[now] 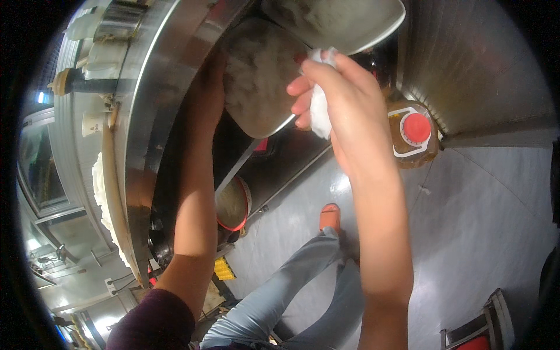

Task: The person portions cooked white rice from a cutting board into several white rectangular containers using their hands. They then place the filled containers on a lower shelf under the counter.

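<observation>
My right hand (341, 92) holds a crumpled white tissue or cloth (320, 111) between its palm and fingers. Just beyond its fingertips is a pale, cloudy-surfaced pan or tray (262, 78) with a rounded, light rim. Another similar one (341, 22) lies above it at the top of the view. My left hand (214, 83) reaches under the steel counter edge, in dark shadow beside the left side of the first pan; its fingers are hidden, so whether it grips anything does not show.
A steel counter (144, 109) curves along the left, with white containers on it. A large jug with a red cap (416, 128) stands on the floor at right. Below the pans is a red-rimmed bucket (234, 205). A metal-framed stool (485, 323) is at lower right.
</observation>
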{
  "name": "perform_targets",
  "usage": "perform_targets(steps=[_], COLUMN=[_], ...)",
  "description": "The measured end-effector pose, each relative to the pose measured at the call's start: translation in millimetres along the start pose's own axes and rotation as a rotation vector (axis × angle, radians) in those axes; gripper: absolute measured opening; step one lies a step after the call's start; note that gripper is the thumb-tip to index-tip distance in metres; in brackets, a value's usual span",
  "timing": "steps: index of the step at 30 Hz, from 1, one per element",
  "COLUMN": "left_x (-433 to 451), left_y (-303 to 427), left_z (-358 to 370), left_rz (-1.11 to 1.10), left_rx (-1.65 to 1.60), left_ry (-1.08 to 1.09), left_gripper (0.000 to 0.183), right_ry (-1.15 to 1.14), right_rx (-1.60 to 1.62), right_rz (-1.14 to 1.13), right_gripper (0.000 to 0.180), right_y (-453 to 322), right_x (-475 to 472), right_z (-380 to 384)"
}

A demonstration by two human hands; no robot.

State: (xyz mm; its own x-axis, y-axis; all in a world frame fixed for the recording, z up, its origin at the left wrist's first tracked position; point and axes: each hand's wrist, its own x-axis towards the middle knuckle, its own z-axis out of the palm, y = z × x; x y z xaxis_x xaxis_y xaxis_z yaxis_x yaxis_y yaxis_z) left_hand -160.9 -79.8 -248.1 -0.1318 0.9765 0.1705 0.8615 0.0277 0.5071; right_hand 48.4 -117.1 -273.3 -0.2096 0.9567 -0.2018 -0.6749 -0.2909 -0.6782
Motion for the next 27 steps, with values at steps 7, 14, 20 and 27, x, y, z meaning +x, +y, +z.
perform_targets(steps=[7, 14, 20, 27], left_x=[-80.4, -71.6, -29.4, 71.9], left_y=[40.7, 8.3, -21.7, -66.1], left_z=[9.6, -7.4, -30.4, -35.3], left_rz=[-0.298, -0.358, -0.246, -0.019], left_rx=[-0.79, -0.708, -0.361, 0.405], left_ry=[0.0, -0.02, 0.04, 0.058], left_gripper=[0.04, 0.039, 0.039, 0.038], right_ry=[0.073, 0.067, -0.072, 0.139], right_rx=[-0.475, -1.242, -1.092, -0.919], right_rz=[-0.418, -0.752, -0.872, -0.694], right_gripper=[0.024, 0.027, 0.035, 0.029], right_y=[41.3, 62.2, 59.2, 91.6], right_x=[-13.0, -22.8, -34.8, -115.6], right_z=[62.8, 109.0, 87.2, -32.6])
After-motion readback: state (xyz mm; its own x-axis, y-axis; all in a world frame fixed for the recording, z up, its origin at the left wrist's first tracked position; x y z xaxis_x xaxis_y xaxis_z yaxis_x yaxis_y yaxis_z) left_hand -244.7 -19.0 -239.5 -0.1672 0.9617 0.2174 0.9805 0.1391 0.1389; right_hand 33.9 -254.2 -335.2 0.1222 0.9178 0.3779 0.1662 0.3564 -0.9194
